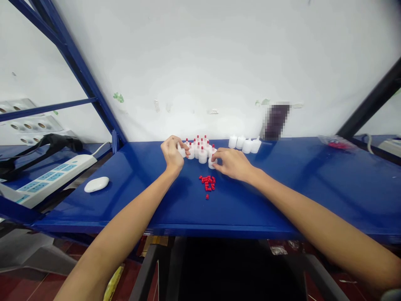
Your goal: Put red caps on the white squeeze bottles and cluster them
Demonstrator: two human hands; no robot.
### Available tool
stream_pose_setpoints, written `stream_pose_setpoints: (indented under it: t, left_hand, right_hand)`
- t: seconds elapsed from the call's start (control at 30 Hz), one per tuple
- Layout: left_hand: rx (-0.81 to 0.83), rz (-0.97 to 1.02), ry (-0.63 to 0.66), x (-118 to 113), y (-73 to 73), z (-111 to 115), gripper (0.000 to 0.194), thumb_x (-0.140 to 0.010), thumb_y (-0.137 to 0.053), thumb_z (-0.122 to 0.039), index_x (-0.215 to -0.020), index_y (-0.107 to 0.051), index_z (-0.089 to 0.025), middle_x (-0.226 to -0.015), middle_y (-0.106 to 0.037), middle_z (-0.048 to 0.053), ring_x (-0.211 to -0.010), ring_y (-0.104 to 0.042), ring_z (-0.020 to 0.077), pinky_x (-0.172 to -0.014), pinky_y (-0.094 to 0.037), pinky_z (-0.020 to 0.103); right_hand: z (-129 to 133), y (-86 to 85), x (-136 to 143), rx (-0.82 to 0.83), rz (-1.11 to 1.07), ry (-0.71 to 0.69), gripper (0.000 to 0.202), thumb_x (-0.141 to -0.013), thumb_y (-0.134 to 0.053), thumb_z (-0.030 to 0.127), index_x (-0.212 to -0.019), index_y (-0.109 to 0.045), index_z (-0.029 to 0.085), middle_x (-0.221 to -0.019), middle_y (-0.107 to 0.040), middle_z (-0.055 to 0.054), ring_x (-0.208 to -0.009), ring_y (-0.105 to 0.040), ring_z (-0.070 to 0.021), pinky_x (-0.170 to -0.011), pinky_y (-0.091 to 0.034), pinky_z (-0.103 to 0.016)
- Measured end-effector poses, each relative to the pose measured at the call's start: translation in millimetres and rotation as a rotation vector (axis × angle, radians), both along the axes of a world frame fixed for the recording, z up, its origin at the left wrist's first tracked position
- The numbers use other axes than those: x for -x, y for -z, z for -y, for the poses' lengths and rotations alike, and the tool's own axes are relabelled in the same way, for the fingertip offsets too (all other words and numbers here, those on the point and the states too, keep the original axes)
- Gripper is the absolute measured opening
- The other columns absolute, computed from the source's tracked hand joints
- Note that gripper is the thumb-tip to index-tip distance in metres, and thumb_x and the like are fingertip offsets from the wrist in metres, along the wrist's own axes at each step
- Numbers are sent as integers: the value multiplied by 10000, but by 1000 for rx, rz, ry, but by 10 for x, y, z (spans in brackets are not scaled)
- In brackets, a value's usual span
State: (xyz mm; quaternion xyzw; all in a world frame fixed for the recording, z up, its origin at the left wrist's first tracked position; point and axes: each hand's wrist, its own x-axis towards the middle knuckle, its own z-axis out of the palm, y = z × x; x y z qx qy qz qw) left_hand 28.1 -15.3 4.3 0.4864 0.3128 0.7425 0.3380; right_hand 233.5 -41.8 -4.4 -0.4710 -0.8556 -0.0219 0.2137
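My left hand [172, 152] is closed around a small white plastic bottle [181, 151] at the left side of a group of bottles. Several white bottles [202, 156] with red tips stand upright close together between my hands. At the group's front right, the thumb and fingers of my right hand [234, 164] are closed on another white bottle [211, 164]; its top is partly hidden by my fingers. Nearer to me lies a loose pile of small red caps [208, 180], with a single one a little in front of it.
Several white bottles without red tips [247, 146] stand at the back right by the wall. A white oval case [97, 184] lies on the blue table [257, 209] at left, near a power strip [59, 175]. A clear bag with red pieces [337, 144] rests at the far right.
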Motion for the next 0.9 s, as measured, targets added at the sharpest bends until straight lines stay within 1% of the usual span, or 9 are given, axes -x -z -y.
stream_pose_setpoints:
  t: [0.13, 0.2, 0.3, 0.37, 0.4, 0.53, 0.67, 0.77, 0.9]
  left_hand:
    - [51, 137, -63, 44, -10, -94, 208, -691, -422, -298, -543, -504, -178, -494, -576, 33, -361, -500, 124, -343, -358, 224]
    - [91, 189, -28, 57, -17, -125, 181, -650, -438, -279, -556, -541, -164, -516, -585, 29, -382, -490, 109, -362, -369, 216]
    - [108, 204, 40, 61, -20, -134, 173, -621, -483, -255, -624, -613, -142, -550, -585, 15, -424, -487, 98, -387, -382, 210]
    - [104, 175, 49, 53, -9, -128, 181, -629, -493, -258, -633, -628, -138, -543, -571, 11, -426, -474, 97, -383, -373, 210]
    - [97, 152, 45, 48, 2, -125, 188, -639, -490, -266, -627, -627, -138, -533, -564, 10, -419, -465, 96, -379, -366, 210]
    - [70, 48, 45, 26, 52, -115, 231, -693, -474, -315, -584, -597, -153, -475, -522, 0, -377, -439, 93, -371, -344, 211]
    - [70, -74, 100, 11, 67, -76, 275, -729, -476, -358, -555, -567, -166, -444, -489, -6, -359, -457, 105, -360, -335, 216]
    - [72, -201, 149, 1, 71, -38, 272, -741, -484, -343, -554, -568, -165, -447, -497, -5, -359, -465, 105, -365, -332, 218]
    - [40, -399, 142, -14, 115, -20, 284, -783, -495, -316, -562, -581, -161, -473, -531, -2, -391, -470, 93, -409, -358, 216]
  right_hand:
    - [-34, 78, 7, 5, -7, -21, 204, -902, -608, 218, -1055, -742, 236, -1090, -662, -70, -813, -635, -189, -639, -391, -304]
    - [-51, 113, 9, -2, -9, -25, 259, -908, -585, 199, -1119, -732, 235, -1070, -660, -77, -816, -630, -194, -640, -388, -304]
    - [-37, 111, 25, 16, -54, -47, 289, -896, -578, 200, -1146, -722, 222, -930, -682, -55, -792, -625, -200, -645, -384, -305]
    - [12, 67, 50, 26, -109, -93, 263, -888, -571, 197, -1102, -722, 204, -869, -682, -44, -772, -615, -191, -672, -396, -308]
    - [47, 35, 66, 31, -130, -125, 247, -889, -564, 196, -1083, -716, 197, -894, -684, -48, -771, -610, -184, -698, -405, -311]
    - [207, -104, 131, 117, -160, -245, 208, -931, -547, 285, -1104, -623, 197, -1131, -638, -74, -850, -585, -180, -830, -410, -361]
    - [292, -141, 180, 162, -169, -357, 159, -964, -519, 339, -974, -576, 192, -997, -615, -48, -831, -538, -176, -776, -406, -318]
    - [294, -91, 241, 105, -69, -311, 180, -972, -524, 342, -935, -635, 205, -965, -618, -35, -770, -533, -159, -715, -369, -300]
    - [258, -28, 366, 124, -36, -145, 270, -956, -552, 370, -798, -690, 200, -871, -657, -40, -822, -580, -189, -755, -345, -331]
